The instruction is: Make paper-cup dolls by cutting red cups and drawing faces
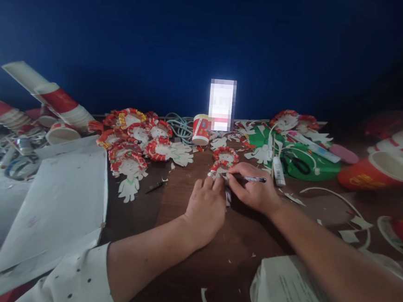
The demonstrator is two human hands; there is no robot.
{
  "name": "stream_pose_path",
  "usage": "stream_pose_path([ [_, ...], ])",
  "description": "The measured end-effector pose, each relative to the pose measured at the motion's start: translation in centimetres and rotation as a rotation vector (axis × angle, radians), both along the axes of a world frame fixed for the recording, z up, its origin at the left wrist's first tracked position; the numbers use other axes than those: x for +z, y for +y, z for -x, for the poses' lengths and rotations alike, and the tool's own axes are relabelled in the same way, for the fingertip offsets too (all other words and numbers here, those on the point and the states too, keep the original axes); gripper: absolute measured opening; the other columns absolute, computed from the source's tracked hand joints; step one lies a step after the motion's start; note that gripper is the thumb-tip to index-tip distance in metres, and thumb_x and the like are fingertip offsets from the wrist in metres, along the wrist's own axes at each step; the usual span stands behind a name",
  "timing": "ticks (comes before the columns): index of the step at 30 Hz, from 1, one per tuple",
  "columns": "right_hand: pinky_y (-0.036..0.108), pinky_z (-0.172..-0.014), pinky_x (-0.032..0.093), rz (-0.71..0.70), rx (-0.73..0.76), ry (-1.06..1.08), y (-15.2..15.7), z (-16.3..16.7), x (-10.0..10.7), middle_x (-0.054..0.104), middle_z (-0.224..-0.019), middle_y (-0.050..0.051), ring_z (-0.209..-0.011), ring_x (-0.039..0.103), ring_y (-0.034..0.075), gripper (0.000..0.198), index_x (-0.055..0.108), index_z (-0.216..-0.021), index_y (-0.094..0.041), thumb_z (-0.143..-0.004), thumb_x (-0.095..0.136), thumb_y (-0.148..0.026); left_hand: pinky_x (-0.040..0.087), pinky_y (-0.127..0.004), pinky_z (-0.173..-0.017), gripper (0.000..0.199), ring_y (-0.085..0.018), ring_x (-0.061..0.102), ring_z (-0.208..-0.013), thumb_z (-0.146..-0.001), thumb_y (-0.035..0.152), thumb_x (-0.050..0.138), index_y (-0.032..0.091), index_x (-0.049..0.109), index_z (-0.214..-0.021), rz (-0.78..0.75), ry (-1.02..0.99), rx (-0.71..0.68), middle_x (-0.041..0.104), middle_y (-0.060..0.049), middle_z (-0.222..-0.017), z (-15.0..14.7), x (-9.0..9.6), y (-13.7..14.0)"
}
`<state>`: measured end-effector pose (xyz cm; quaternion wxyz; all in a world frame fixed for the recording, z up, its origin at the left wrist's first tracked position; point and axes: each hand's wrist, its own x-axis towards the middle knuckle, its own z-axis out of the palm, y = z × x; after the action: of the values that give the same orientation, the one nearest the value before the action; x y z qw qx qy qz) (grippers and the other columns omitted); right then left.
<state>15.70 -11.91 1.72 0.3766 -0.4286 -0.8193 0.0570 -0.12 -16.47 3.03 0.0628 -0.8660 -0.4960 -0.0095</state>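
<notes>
A white paper cut-out doll point(226, 156) with a red-and-white curled paper ring round its head lies on the brown table. My right hand point(254, 187) grips a dark marker pen point(251, 178), its tip at the doll's body. My left hand point(207, 207) lies across the doll's lower left side, fingertips resting on it and its thumb hidden. Both hands partly cover the doll. More paper dolls point(130, 168) with red ringed heads lie piled to the left. A dark pen or pen cap point(155, 187) lies left of my left hand.
A red-and-white paper cup point(201, 130) stands by a bright phone screen point(222, 104). White board point(65, 196) lies left, stacked cups point(62, 103) behind it. Right are a glue tube point(278, 171), green sheet point(325, 170), black-handled scissors point(298, 162), a red cup point(367, 171) and a white packet point(288, 288).
</notes>
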Motion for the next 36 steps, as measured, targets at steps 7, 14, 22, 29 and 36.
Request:
stream_pose_path([
  [7, 0.029, -0.072, 0.048, 0.017, -0.006, 0.000, 0.05, -0.11, -0.04, 0.066, -0.081, 0.003, -0.078, 0.063, 0.017, 0.008, 0.060, -0.084, -0.020, -0.085, 0.054, -0.025, 0.039, -0.040, -0.082, 0.035, -0.025, 0.048, -0.099, -0.087, 0.020, 0.044, 0.010, 0.062, -0.116, -0.019, -0.006, -0.021, 0.056, -0.013, -0.113, -0.02, 0.03, -0.54],
  [14, 0.029, -0.069, 0.047, -0.026, -0.053, 0.020, 0.06, -0.14, 0.26, 0.066, -0.077, 0.003, -0.074, 0.062, 0.017, 0.007, 0.060, -0.081, -0.021, -0.084, 0.055, -0.024, 0.037, -0.042, -0.086, 0.031, -0.026, 0.046, -0.105, -0.086, 0.021, 0.046, 0.013, 0.067, -0.107, -0.015, -0.001, -0.056, 0.054, -0.012, -0.124, 0.07, -0.02, -0.52],
  [22, 0.029, -0.073, 0.048, 0.019, -0.017, 0.005, 0.05, -0.03, -0.19, 0.068, -0.083, 0.003, -0.079, 0.064, 0.017, 0.007, 0.061, -0.085, -0.021, -0.085, 0.055, -0.025, 0.036, -0.042, -0.086, 0.035, -0.026, 0.045, -0.105, -0.087, 0.022, 0.045, 0.013, 0.064, -0.116, -0.016, -0.002, -0.054, 0.055, -0.013, -0.119, 0.05, 0.00, -0.52],
  [29, 0.029, -0.072, 0.048, 0.009, -0.011, 0.017, 0.12, -0.05, -0.27, 0.068, -0.082, 0.003, -0.079, 0.064, 0.017, 0.007, 0.061, -0.085, -0.021, -0.084, 0.056, -0.025, 0.037, -0.041, -0.082, 0.035, -0.026, 0.045, -0.103, -0.087, 0.023, 0.045, 0.013, 0.065, -0.115, -0.015, 0.009, -0.060, 0.055, -0.014, -0.118, 0.09, 0.09, -0.49],
  [36, 0.029, -0.071, 0.049, 0.025, -0.009, 0.018, 0.09, 0.02, -0.18, 0.068, -0.082, 0.003, -0.078, 0.064, 0.017, 0.007, 0.062, -0.084, -0.021, -0.084, 0.057, -0.025, 0.036, -0.040, -0.084, 0.036, -0.026, 0.045, -0.105, -0.088, 0.024, 0.045, 0.012, 0.064, -0.116, -0.031, 0.020, -0.068, 0.053, -0.015, -0.121, 0.12, 0.03, -0.56],
])
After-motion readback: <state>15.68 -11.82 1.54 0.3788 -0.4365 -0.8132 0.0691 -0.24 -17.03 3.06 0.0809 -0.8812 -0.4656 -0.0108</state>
